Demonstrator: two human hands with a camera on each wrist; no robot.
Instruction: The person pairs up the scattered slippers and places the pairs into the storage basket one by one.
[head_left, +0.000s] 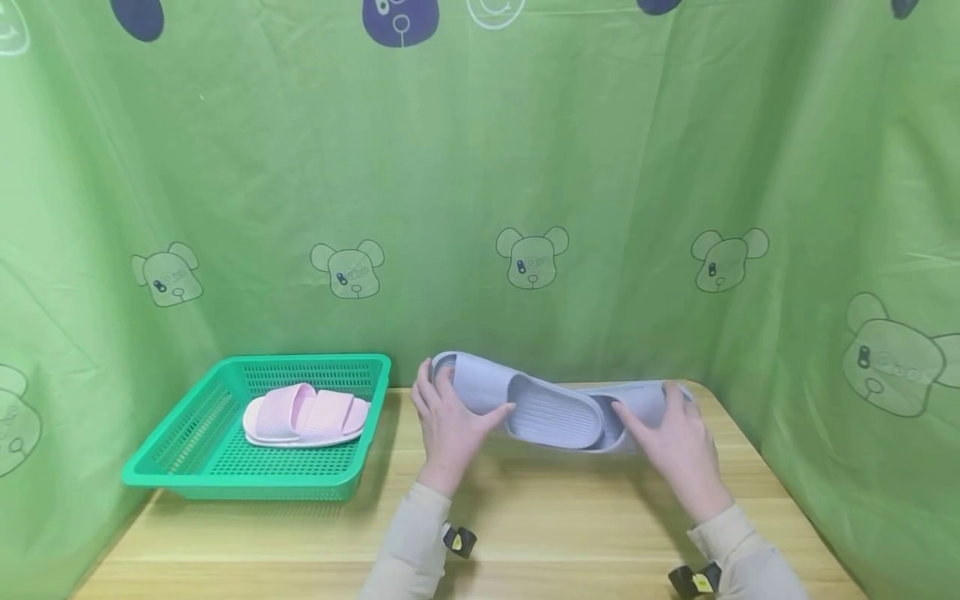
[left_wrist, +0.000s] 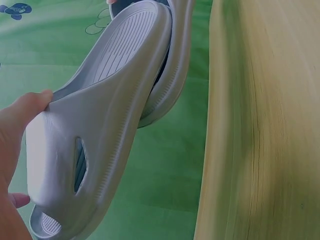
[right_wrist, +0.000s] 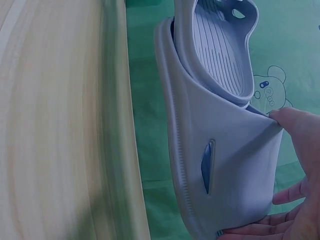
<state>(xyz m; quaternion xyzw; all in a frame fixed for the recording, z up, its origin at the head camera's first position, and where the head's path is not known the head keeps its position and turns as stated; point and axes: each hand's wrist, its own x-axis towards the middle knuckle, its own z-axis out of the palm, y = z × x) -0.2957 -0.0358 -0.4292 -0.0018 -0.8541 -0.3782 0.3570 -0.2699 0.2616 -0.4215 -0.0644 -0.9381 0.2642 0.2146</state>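
In the head view, my left hand [head_left: 452, 427] holds a grey-blue slide slipper [head_left: 558, 414] by its strap, thumb at the strap's inner edge and fingers at the toe end. My right hand [head_left: 681, 446] grips the matching slipper [head_left: 647, 402] the same way, its toe pointing right. The left slipper's heel overlaps the other one, reaching to its strap opening. Both are held over the wooden table. A slot in the side of the strap shows on the left slipper [left_wrist: 60, 160] in the left wrist view and on the right slipper [right_wrist: 235, 160] in the right wrist view.
On the left of the table [head_left: 547, 517] stands a green perforated plastic basket [head_left: 255, 481]. Inside it lies a pair of pink slippers [head_left: 330, 419], heels overlapped. A green curtain [head_left: 450, 167] with bear prints surrounds the back and sides of the table.
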